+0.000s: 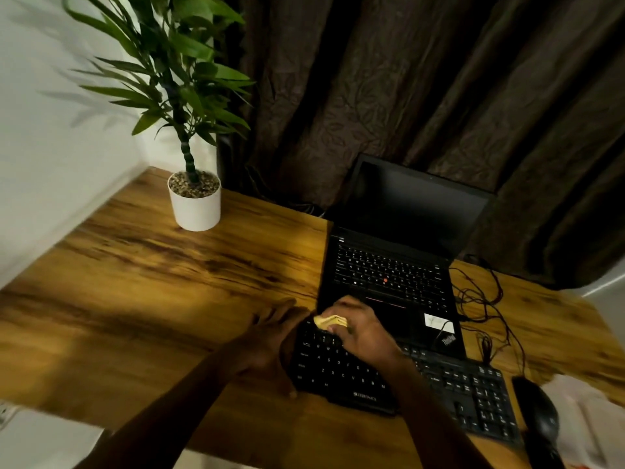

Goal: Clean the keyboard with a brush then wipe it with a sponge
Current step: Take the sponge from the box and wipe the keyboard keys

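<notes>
Your right hand (360,331) grips the yellow sponge (330,322), with the fingers curled over it. The sponge is pressed against the far left corner of the black keyboard (341,370), just above the number row. Part of the sponge protrudes from under your fingertips on the left side.

Your left hand (270,340) is spread wide and holds nothing. Its fingers lie straight on the wooden desk (152,282), and its palm rests against the left end of the keyboard. The thumb runs down toward the near left corner of the keyboard.

The keyboard lies at an angle across the near part of the desk. Its far edge is just in front of the open laptop (389,265), whose screen is dark.

A black mouse (537,414) sits just beside the right end of the keyboard. Thin black cables (483,299) trail over the desk to the right of the laptop. A potted plant (194,204) in a white pot stands at the far left corner, well apart from both hands. A dark curtain (422,79) hangs behind the desk.
</notes>
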